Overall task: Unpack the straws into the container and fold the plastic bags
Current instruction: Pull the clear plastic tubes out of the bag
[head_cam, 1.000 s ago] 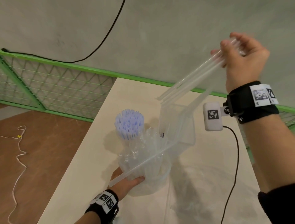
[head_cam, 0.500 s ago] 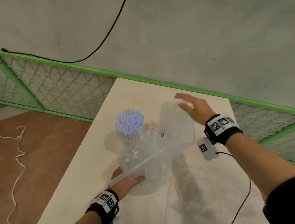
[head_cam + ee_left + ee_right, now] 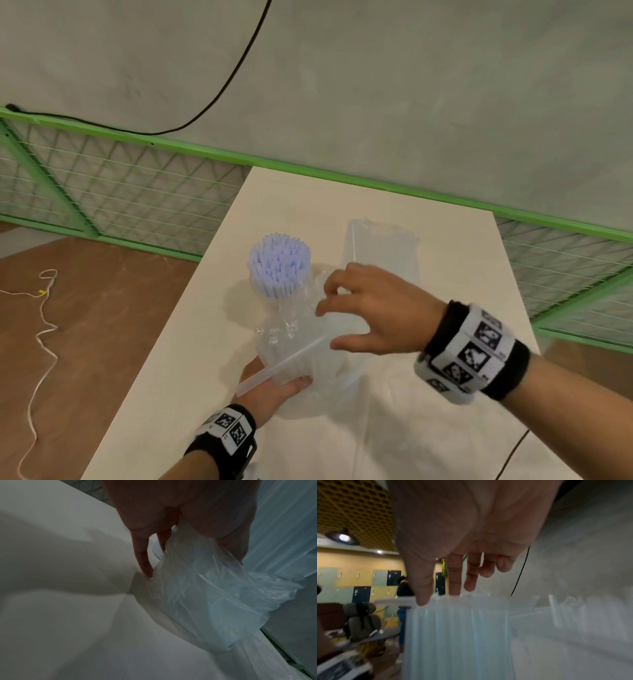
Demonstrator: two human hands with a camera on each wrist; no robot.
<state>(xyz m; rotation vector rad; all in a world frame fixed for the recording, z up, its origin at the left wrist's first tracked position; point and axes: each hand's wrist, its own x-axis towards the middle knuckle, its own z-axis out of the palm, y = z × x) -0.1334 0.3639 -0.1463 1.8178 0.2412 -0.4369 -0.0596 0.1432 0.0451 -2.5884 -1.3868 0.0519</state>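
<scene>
My left hand (image 3: 274, 390) grips the bottom of a crumpled clear plastic bag (image 3: 291, 329) of clear straws (image 3: 284, 365) standing on the table; in the left wrist view its fingers (image 3: 142, 555) wrap the bag (image 3: 205, 588). My right hand (image 3: 329, 329) hovers over the bag's mouth with fingers spread. In the right wrist view the right hand (image 3: 438, 596) has thumb and fingertips touching the tops of the clear straws (image 3: 458, 628) without closing on them. Behind stands the clear container (image 3: 380, 250) holding clear straws. A bundle of purple straws (image 3: 279, 267) stands upright to the bag's left.
A flat clear plastic bag (image 3: 428, 428) lies on the pale table (image 3: 191, 342) at the near right, crossed by a black cable (image 3: 513, 455). A green mesh fence (image 3: 102, 192) runs behind and left. The table's left edge is close to the purple straws.
My right hand let go of a handful of clear straws over the container, then came down and left to the bag's mouth. The left hand has kept its hold on the bag.
</scene>
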